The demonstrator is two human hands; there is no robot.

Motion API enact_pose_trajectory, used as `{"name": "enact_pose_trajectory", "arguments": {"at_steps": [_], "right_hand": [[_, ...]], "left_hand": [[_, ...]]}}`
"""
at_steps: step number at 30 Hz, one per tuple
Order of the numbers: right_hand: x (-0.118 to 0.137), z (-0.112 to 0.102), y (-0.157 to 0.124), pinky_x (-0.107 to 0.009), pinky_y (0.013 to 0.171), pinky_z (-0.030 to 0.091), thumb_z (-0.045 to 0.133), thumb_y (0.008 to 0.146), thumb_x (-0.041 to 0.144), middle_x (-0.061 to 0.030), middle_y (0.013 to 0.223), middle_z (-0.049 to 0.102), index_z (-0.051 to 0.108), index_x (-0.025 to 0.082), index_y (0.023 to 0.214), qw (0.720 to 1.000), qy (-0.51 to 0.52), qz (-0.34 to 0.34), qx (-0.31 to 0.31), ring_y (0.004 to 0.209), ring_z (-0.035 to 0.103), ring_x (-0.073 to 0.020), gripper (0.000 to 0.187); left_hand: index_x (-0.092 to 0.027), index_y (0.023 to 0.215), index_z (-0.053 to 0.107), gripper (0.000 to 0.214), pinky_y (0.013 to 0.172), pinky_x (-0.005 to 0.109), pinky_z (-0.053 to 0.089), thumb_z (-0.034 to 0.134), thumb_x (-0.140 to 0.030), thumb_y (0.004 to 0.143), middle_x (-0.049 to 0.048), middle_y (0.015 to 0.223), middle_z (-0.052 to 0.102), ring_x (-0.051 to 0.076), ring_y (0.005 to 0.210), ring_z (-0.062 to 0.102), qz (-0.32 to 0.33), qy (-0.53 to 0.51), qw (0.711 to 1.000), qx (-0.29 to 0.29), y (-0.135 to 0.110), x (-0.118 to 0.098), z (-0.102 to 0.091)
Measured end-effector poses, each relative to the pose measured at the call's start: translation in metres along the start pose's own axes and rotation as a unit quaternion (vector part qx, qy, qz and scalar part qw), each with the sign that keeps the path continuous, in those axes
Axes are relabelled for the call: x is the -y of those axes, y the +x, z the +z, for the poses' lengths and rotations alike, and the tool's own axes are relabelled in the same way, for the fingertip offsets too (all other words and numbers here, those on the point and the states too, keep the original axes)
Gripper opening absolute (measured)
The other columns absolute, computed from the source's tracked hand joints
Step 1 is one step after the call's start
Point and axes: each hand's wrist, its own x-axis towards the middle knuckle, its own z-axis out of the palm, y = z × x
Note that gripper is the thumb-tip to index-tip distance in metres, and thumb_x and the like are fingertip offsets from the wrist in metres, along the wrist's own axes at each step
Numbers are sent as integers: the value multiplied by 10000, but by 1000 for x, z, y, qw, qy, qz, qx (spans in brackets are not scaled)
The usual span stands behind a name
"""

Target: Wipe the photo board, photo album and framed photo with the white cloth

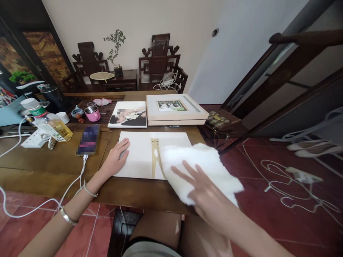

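Note:
A white rectangular panel [139,153] lies flat near the table's front edge. Fixed on it is a tan forked piece [154,157] that looks like a picture frame's stand leg. My left hand [118,155] rests open on the panel's left edge, fingers stretched flat. Over the panel's right part spreads a fluffy white cloth [203,160], which reaches past the table edge. On top of this cloth is my right hand [197,182], with its fingers spread apart. The cloth hides the panel's lower right corner.
Behind the panel lie a photo panel [127,121] and a pale boxed picture frame [175,119]. To the left are a charging phone [88,140], a bottle [52,123], a power strip [33,139] and a pink cup [92,114]. Cables [289,192] trail across the right floor.

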Motion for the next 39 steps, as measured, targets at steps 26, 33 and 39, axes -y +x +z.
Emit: {"name": "enact_pose_trajectory", "arguments": {"at_steps": [26, 33, 39], "right_hand": [[30, 20, 30, -678, 1027, 255, 597, 664, 8, -129, 1427, 419, 641, 147, 521, 997, -34, -27, -67, 1325, 244, -462, 204], [13, 8, 47, -646, 1055, 242, 497, 618, -57, -104, 1456, 379, 690, 156, 641, 999, 16, -34, 11, 1359, 206, -403, 288], [-17, 8, 119, -636, 1050, 241, 474, 680, -63, -112, 1470, 356, 686, 129, 858, 996, -2, 52, 68, 1358, 206, -409, 336]], "left_hand": [[-131, 1284, 530, 434, 1125, 477, 262, 396, -308, 911, 130, 1412, 448, 247, 1352, 350, 3, 2, 1000, 6, 0, 0, -1], [-121, 1280, 530, 437, 1126, 470, 264, 391, -306, 910, 136, 1411, 447, 237, 1352, 352, 0, 12, 1000, 9, 0, 0, -1], [-101, 1280, 528, 444, 1126, 456, 270, 396, -308, 909, 146, 1405, 450, 228, 1347, 362, 4, 12, 1000, 8, 0, 0, -2]]}}
